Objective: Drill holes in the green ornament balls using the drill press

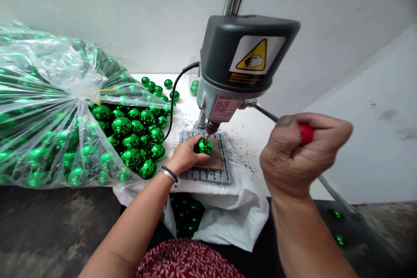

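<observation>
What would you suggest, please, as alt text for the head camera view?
A person's left hand holds a shiny green ball beneath the chuck of a drill press, while the right hand grips the lever by its red knob. To the left, more green balls lie inside and beside a clear plastic bag.

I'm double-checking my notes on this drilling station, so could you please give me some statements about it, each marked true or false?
1. The left hand holds a green ball beneath the drill chuck. True.
2. The knob gripped by the right hand is blue. False: it is red.
3. The warning sticker bears a yellow triangle. True.
4. The clear plastic bag lies right of the drill press in the picture. False: it lies on the left.
5. Dark specks are scattered on the white table. True.
</observation>
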`<move>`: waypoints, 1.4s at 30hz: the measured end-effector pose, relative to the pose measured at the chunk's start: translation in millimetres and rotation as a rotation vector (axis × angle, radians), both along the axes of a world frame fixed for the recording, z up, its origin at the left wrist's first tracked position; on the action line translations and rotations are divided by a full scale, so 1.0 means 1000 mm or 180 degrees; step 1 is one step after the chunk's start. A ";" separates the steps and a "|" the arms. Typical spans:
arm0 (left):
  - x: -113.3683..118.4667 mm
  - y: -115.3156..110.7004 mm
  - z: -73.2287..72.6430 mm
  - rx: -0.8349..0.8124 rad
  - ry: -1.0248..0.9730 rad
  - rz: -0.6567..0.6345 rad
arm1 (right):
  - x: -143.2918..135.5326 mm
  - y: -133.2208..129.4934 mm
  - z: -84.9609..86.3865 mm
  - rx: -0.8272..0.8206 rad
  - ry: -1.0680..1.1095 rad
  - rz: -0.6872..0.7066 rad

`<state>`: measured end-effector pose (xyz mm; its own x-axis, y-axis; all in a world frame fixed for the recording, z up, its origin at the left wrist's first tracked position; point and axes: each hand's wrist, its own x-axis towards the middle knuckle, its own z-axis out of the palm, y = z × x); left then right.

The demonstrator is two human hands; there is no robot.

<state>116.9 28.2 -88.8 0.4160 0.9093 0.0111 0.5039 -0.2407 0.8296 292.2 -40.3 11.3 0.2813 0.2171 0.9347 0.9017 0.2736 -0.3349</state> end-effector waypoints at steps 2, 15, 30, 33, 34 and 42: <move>0.000 0.000 0.000 -0.0001 -0.0002 0.0003 | 0.000 0.000 -0.006 0.0036 -0.0013 0.0007; 0.000 -0.002 0.004 -0.0047 0.0016 0.0054 | -0.002 -0.002 -0.040 0.0023 0.0098 0.0127; -0.022 -0.023 0.008 -0.0328 -0.0701 0.0006 | -0.006 0.025 0.085 -0.0916 0.0751 -0.0021; -0.033 -0.034 0.010 -0.0710 -0.1156 0.0013 | -0.007 0.025 0.080 -0.0793 0.0746 0.0009; -0.036 -0.038 0.011 -0.0853 -0.1346 -0.0013 | -0.007 0.026 0.079 -0.0764 0.0715 0.0010; -0.046 -0.063 0.014 -0.1463 -0.2037 0.0043 | 0.000 0.030 0.074 -0.0681 0.0610 0.0147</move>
<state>70.5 -34.6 -75.2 0.4446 0.8857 -0.1334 -0.1050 0.1995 0.9743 292.1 -10.3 84.9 0.4335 0.4203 0.7971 0.8047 0.2176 -0.5524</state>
